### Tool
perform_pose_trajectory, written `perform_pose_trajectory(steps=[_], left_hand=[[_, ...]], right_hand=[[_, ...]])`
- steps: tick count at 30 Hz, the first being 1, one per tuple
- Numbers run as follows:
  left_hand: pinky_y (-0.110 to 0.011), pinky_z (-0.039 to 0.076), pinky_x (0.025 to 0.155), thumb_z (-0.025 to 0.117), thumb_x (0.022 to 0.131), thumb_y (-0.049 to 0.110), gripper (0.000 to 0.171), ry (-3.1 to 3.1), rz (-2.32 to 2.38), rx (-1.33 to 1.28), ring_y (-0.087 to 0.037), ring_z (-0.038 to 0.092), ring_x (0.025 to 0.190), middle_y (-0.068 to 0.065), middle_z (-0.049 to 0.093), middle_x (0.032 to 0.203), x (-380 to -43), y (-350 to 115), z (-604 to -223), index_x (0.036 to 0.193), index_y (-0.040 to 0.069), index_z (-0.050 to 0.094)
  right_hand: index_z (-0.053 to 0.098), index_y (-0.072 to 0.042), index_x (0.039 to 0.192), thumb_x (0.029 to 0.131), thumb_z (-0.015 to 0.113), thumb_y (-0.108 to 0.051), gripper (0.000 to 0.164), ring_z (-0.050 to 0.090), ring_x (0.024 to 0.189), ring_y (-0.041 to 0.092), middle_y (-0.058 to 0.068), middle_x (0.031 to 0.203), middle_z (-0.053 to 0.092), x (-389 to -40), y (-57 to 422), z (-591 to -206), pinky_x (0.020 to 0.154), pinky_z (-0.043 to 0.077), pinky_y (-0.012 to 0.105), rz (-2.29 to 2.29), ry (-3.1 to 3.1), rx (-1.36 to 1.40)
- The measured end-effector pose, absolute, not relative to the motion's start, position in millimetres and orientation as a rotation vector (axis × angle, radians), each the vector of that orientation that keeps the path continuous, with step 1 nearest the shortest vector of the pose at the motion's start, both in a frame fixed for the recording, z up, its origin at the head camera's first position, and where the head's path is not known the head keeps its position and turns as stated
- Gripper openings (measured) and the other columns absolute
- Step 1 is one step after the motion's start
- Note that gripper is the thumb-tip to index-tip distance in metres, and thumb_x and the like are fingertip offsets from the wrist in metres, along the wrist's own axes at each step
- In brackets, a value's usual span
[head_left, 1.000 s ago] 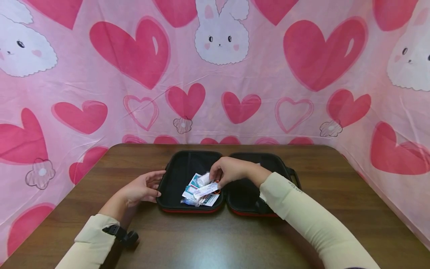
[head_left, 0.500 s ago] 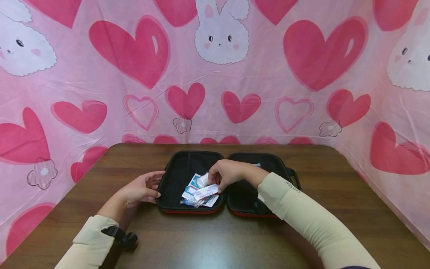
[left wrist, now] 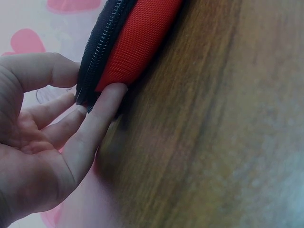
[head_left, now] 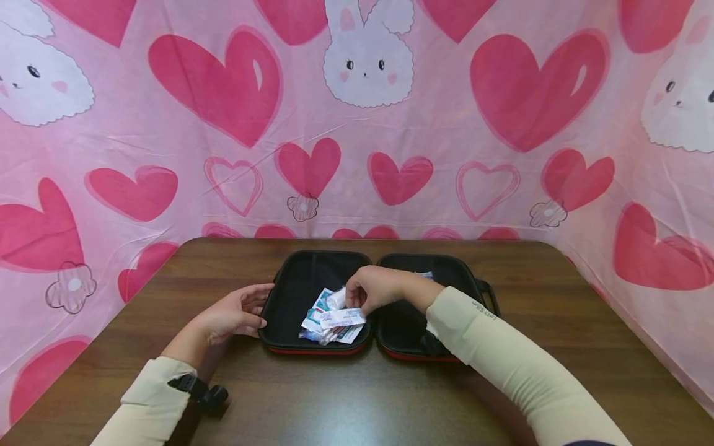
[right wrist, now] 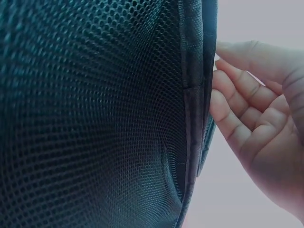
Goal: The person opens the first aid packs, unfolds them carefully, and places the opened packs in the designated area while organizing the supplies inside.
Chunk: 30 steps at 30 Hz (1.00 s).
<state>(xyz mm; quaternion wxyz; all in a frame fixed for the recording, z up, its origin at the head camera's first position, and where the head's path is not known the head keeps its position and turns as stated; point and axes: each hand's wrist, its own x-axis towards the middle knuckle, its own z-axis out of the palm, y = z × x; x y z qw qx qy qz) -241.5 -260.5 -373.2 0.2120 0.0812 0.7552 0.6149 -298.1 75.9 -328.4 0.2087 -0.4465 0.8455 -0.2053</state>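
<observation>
In the head view, my left hand (head_left: 237, 314) rests against the left side of an open black case (head_left: 290, 272). The left wrist view shows that hand's thumb on the case's red fabric wall (left wrist: 142, 42) and another finger at its zipper (left wrist: 102, 45). My right hand (head_left: 382, 288) reaches into the left half with bent fingers. Its thumb and fingers pinch the right end of a slim white printed packet (head_left: 340, 318). Under the packet lie small teal-and-white packets (head_left: 322, 298) and a white roll in clear wrap (head_left: 336, 300). The right fingertips are partly hidden behind black mesh (right wrist: 95, 118) in the right wrist view.
The case's right half (head_left: 396, 334) lies open beside the left one, with a carry handle (head_left: 489, 296) on its far right and a small pale item (head_left: 426, 274) at its back. A brown wooden table (head_left: 301, 396) bears the case, before a pink heart-patterned cloth (head_left: 446, 124).
The slim white packet has turned from slanted to nearly level, its right end lower. My right hand has shifted slightly left; my left hand stays at the case's side.
</observation>
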Motion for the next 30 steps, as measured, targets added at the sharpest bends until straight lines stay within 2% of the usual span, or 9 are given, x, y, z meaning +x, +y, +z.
perform_pose_trajectory(steps=[6,10,19,24,30], left_hand=[[-0.044,0.057,0.08,0.066,0.082,-0.009,0.084,2.102,1.705,0.236,-0.028,0.055,0.109,-0.031,0.031,0.148,-243,-261,-374,0.152,0.002,0.023],[-0.043,0.057,0.079,0.066,0.082,-0.009,0.084,2.103,1.702,0.244,-0.028,0.055,0.111,-0.031,0.03,0.149,-243,-261,-374,0.152,0.002,0.023],[-0.044,0.057,0.08,0.067,0.082,-0.008,0.084,2.102,1.696,0.241,-0.028,0.054,0.112,-0.031,0.029,0.149,-243,-261,-374,0.152,0.002,0.023],[-0.044,0.057,0.08,0.067,0.082,-0.008,0.084,2.102,1.694,0.247,-0.029,0.054,0.112,-0.031,0.03,0.149,-243,-260,-373,0.152,0.002,0.023],[-0.043,0.057,0.08,0.066,0.083,-0.007,0.084,2.098,1.687,0.244,-0.028,0.054,0.111,-0.03,0.029,0.15,-243,-261,-374,0.153,0.003,0.022]], right_hand=[[0.068,-0.015,0.082,0.075,0.083,-0.004,0.02,0.055,0.071,0.006,-0.005,0.076,0.063,-297,74,-329,0.066,0.049,0.022,-0.552,2.344,-1.245],[0.068,-0.013,0.082,0.075,0.082,-0.001,0.02,0.055,0.071,0.005,-0.006,0.075,0.062,-298,73,-329,0.065,0.048,0.021,-0.553,2.322,-1.249],[0.069,-0.012,0.085,0.085,0.071,0.0,0.012,0.052,0.073,0.007,-0.006,0.077,0.058,-296,82,-326,0.068,0.048,0.022,-0.708,2.246,-1.245],[0.07,-0.012,0.088,0.088,0.066,0.001,0.013,0.056,0.073,0.011,-0.003,0.081,0.062,-291,90,-321,0.068,0.054,0.027,-0.823,2.215,-1.216],[0.071,-0.008,0.094,0.09,0.067,-0.002,0.009,0.061,0.071,0.017,0.002,0.082,0.066,-287,103,-314,0.066,0.058,0.036,-0.95,2.209,-1.115]])
